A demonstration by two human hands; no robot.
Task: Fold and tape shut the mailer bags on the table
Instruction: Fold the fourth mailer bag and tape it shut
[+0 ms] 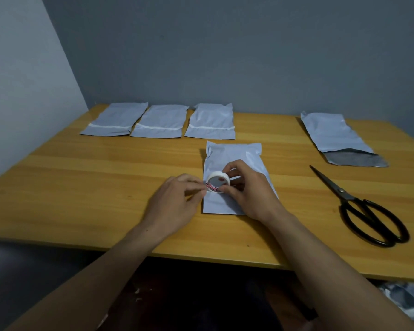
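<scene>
Three mailers (159, 121) rear-left on table (81, 187); fourth mailer (232, 156) centre, tape roll (216, 173) over it; fifth mailer (337, 137), scissors (366, 209) right

bench (86, 187): we see smooth wood grain
mailer bags (232, 156): glossy plastic film
scissors (342, 191): dark metal, glossy handles
tape roll (217, 175): matt white

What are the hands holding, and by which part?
White tape roll: right hand grips its rim; left hand pinches its left edge, perhaps the tape end.
</scene>
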